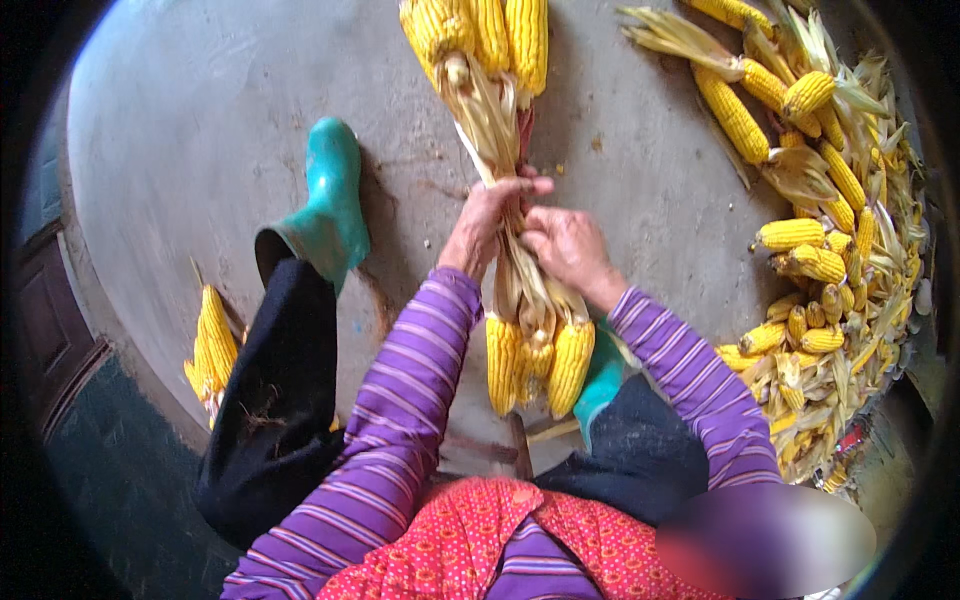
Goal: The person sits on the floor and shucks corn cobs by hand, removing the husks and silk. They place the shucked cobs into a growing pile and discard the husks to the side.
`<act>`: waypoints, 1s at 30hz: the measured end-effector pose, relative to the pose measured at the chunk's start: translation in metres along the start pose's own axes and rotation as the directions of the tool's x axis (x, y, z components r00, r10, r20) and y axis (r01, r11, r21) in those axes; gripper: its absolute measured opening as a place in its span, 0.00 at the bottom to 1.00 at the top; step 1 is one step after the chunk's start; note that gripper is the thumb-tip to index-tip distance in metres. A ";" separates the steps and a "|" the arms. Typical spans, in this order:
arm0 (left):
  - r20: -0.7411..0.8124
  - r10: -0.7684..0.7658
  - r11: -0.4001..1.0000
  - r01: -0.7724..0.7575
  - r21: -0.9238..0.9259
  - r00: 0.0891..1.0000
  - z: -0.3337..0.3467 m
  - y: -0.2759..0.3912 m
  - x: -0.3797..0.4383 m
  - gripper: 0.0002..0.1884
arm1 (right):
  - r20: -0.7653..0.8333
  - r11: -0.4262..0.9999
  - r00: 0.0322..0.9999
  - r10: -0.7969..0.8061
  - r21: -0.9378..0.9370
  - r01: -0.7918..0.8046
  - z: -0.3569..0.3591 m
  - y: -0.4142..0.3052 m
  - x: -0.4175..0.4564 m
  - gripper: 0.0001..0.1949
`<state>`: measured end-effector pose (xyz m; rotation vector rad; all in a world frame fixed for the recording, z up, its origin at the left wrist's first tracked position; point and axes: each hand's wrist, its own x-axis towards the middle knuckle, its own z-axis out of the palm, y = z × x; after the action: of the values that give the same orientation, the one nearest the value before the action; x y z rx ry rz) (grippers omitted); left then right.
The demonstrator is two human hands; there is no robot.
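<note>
Between my knees I hold a bundle of yellow corn ears joined by their pulled-back dry husks. My left hand is closed around the narrow middle of the husks, its thumb lying across them. From the right, my right hand grips the husks just below, fingers curled in. Several corn ears point away from me at the far end. At the near end, more corn ears hang towards my lap. A reddish strip runs along the husks' right side; its lower part is hidden by my hands.
A large heap of corn ears and husks curves along the right side. Further corn ears lie at the left beside my leg. My green rubber boots stand on the grey concrete floor. A brown door is at the far left.
</note>
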<state>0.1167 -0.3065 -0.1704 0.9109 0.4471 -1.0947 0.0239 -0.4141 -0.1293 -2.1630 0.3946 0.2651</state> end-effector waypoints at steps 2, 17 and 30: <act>-0.020 -0.033 0.999 0.034 0.009 0.999 0.004 0.001 -0.001 0.07 | -0.007 0.996 0.999 0.040 -0.078 -0.041 -0.002 0.000 0.001 0.08; -0.249 0.024 0.993 0.005 0.118 0.968 0.014 -0.002 -0.005 0.09 | -0.160 0.938 0.927 0.338 0.135 -0.319 -0.063 0.035 0.142 0.35; -0.245 -0.054 0.984 0.093 0.151 0.968 0.007 0.005 -0.007 0.07 | 0.047 0.618 0.904 0.424 0.715 -0.327 -0.037 0.043 0.212 0.28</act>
<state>0.1177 -0.3077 -0.1591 1.1851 0.6019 -1.1042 0.2053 -0.5065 -0.2101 -1.3028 0.8789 0.1631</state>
